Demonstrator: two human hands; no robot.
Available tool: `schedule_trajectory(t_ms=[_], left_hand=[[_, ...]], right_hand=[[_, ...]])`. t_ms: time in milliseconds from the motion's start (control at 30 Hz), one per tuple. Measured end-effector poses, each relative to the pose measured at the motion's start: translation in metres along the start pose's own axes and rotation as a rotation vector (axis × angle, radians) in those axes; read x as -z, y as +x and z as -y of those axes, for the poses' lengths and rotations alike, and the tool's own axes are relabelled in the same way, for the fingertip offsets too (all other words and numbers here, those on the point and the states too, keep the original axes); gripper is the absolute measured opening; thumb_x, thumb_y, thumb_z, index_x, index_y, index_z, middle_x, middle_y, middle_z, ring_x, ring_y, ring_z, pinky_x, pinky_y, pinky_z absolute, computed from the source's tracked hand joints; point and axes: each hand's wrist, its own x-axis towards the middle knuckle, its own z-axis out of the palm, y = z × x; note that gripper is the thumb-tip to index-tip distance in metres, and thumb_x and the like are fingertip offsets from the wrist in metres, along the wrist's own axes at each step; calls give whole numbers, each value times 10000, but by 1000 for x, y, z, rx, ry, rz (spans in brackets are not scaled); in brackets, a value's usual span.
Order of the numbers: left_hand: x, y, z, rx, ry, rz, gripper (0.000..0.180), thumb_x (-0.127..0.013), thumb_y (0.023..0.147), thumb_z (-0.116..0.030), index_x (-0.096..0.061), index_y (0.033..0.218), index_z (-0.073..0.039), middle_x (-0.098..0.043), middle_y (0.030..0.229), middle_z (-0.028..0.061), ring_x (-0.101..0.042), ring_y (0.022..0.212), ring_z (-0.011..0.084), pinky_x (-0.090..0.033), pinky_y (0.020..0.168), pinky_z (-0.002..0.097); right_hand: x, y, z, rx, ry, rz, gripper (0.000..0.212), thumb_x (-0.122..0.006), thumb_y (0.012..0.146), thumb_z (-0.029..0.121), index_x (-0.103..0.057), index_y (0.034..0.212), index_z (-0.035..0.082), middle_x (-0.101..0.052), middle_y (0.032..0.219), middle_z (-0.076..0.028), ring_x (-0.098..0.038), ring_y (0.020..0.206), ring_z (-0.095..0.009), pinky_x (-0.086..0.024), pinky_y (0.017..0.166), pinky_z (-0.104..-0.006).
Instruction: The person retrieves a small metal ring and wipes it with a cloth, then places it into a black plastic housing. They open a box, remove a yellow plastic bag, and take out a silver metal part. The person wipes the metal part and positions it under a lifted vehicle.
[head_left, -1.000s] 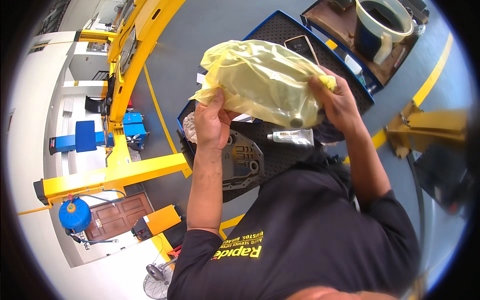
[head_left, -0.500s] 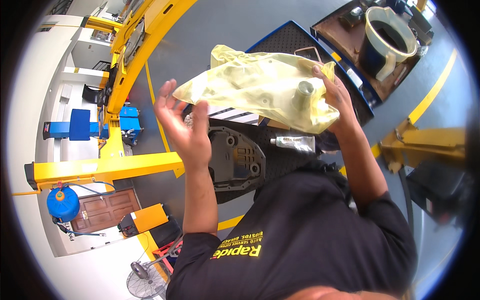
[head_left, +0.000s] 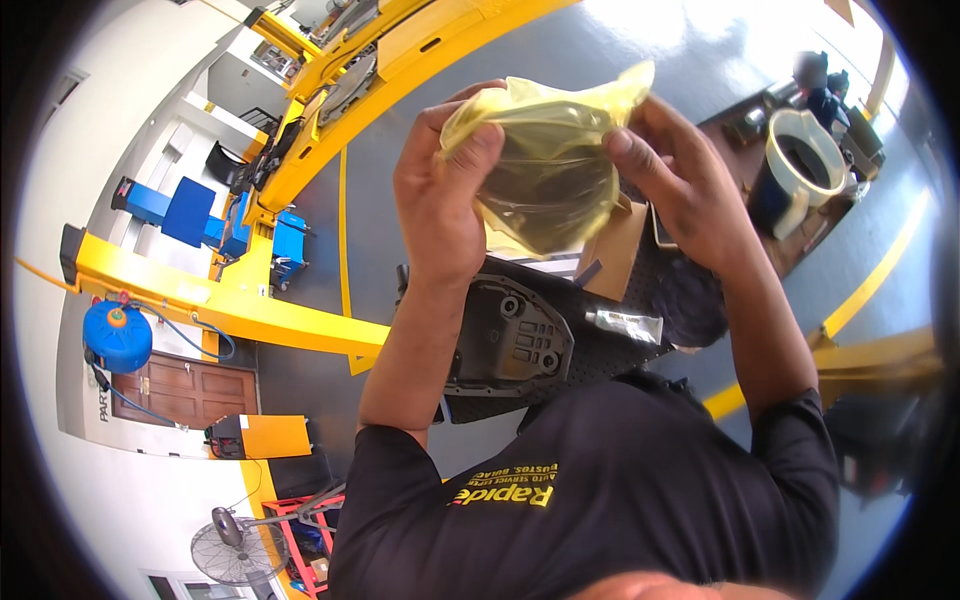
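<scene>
Both hands hold up a translucent yellow plastic bag (head_left: 550, 180) with a flat, dark part inside. The film blurs that part's shape. My left hand (head_left: 445, 190) grips the bag's left edge, thumb in front and fingers behind. On the other side my right hand (head_left: 680, 180) pinches the upper right edge, thumb toward me. Below the bag, a dark metal oil pan (head_left: 500, 345) lies with its hollow side up, showing a bolt flange and ribbed inner wall. A silver squeeze tube (head_left: 625, 325) rests to its right.
An opened cardboard box (head_left: 612, 255) and a dark cloth (head_left: 690, 300) lie on the black perforated work surface (head_left: 590, 360). Farther right, a translucent pitcher (head_left: 830, 165) with dark contents stands on a brown bench. Yellow lift arms (head_left: 240, 310) reach in from the left.
The bag has been turned from lying lengthwise to facing me more end-on. My left hand, open at its tip before, now grips it. The view has shifted, uncovering the cardboard box.
</scene>
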Motion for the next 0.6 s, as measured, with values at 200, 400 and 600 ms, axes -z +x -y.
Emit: schedule_trajectory(t_ms=[200,400,600], left_hand=[[8,-3,-17,345,-296,66,110,-726,973,-101,-638,995,-37,-709,1216,144,-668,1107,203,-502,1011,328],[34,-31,-4,194,-106,249,222,-808,874,4,-603,914,-70,-703,1071,102,-658,1133,268,-516,1008,411],[36,-79,2,83,-12,444,249,-830,839,34,-616,932,-53,-681,1138,139,-665,1176,294,-527,1037,457]], right_hand=[[-14,8,-3,234,211,-9,367,-713,1008,307,-593,1187,10,-611,988,-26,-571,923,-130,-498,794,-325],[13,-25,-37,149,402,97,236,-803,836,-56,-624,939,59,-679,1036,-42,-649,996,-104,-518,881,-283],[18,-75,-67,231,513,101,233,-828,824,17,-605,785,72,-688,1021,-110,-698,966,-184,-590,865,-325]])
